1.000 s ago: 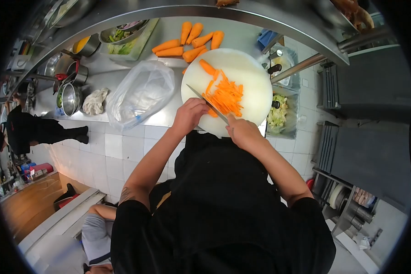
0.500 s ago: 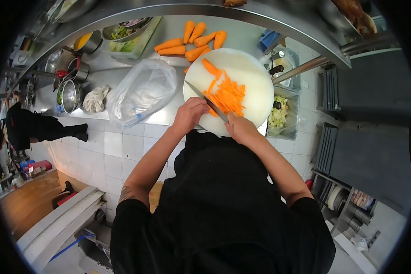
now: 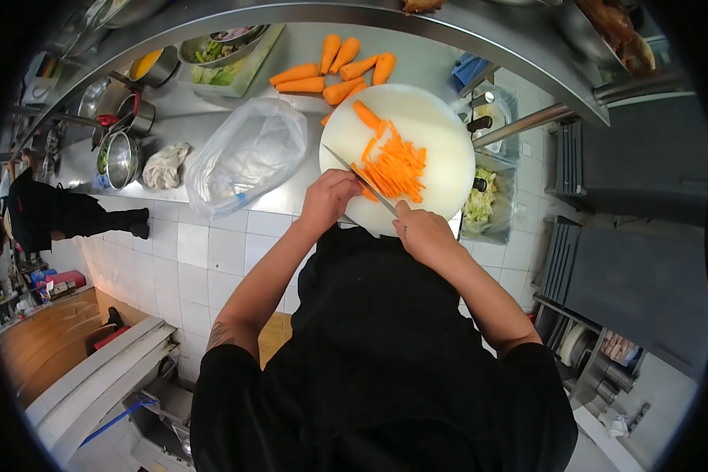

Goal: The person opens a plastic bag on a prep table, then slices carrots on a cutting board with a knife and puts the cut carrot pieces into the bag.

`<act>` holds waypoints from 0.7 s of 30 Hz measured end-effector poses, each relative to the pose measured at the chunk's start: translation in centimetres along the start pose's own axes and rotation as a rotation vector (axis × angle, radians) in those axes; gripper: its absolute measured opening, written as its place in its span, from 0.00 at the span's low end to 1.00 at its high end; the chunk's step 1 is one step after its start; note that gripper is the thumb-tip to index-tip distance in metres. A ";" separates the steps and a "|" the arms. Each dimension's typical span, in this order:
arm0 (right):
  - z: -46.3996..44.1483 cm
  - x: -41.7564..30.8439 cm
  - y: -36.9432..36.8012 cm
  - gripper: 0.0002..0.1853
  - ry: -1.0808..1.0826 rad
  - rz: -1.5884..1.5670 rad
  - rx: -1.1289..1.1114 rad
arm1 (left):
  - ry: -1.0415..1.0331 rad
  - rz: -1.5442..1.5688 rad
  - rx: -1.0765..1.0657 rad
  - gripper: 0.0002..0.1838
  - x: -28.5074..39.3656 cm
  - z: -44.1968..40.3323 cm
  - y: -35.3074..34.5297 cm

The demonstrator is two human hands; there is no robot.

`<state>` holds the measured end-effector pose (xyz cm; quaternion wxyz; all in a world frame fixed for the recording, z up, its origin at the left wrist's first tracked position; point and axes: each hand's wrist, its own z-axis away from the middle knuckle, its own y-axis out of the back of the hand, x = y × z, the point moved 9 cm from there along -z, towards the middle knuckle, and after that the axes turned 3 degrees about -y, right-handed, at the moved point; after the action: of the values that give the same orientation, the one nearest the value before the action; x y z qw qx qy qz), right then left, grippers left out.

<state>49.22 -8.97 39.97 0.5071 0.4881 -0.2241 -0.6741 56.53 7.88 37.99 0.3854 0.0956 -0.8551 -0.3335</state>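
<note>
Our right hand [image 3: 423, 234] is gripping a knife [image 3: 379, 198], its fingers curling around a handle that they are mostly hiding. Our left hand [image 3: 329, 198], fingers bunching narrowly, is holding a small carrot piece [image 3: 367, 193] beside the blade. Looking through the head view, our only one, we are seeing the blade slanting across the lower left of the round cutting board [image 3: 450, 149], with a pile of carrot strips [image 3: 397, 169] lying mostly to its right. Compared with half a second ago, we are drawing the right hand and knife slightly back toward our body, and the blade is showing a thinner profile. The pile is looking much the same, so we are judging that the slicing is continuing, with little visible gain from this stroke. A larger carrot piece [image 3: 365, 115] is lying near the board's far edge, and whole carrots [image 3: 356, 68] are resting beyond it on the metal counter [image 3: 426, 49].
</note>
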 end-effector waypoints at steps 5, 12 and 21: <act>-1.4 1.0 -1.4 0.11 -0.013 0.022 0.002 | 0.019 0.007 0.031 0.09 -0.2 0.5 0.0; -1.6 1.2 -2.2 0.11 -0.057 0.001 -0.060 | -0.006 0.005 0.038 0.11 -0.1 0.3 -0.2; -1.3 0.4 -1.4 0.13 -0.035 0.026 -0.043 | -0.012 0.001 0.060 0.08 0.1 0.6 0.3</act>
<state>49.71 -8.51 38.14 0.5222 0.4620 -0.2246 -0.6807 56.00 8.39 37.99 0.3776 0.1045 -0.8670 -0.3080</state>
